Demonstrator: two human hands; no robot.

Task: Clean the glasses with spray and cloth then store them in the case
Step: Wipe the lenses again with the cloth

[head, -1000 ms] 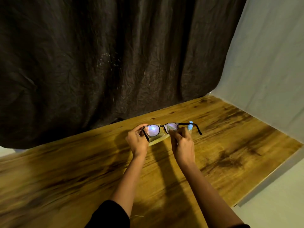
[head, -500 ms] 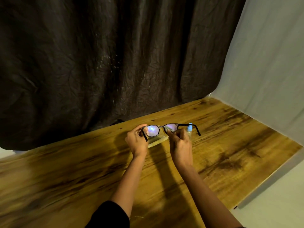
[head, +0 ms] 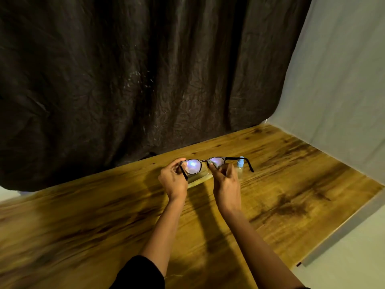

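1. Holding the glasses point(head: 205, 163) up above the desk point(head: 291, 195), temples unfolded.
2. Pinching the frame's hinge corner with fingers of the left hand point(head: 174, 181).
3. Pinching the other lens near the bridge with fingers of the right hand point(head: 226, 184).
4. Seeing the blue-capped spray bottle point(head: 241, 164) standing on the desk behind the glasses.

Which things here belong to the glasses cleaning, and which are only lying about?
For the job: glasses, pinched by left hand and right hand; spray bottle; pale flat thing on the table beneath them, cloth or case, unclear.
Only around: curtain; sheet; table.
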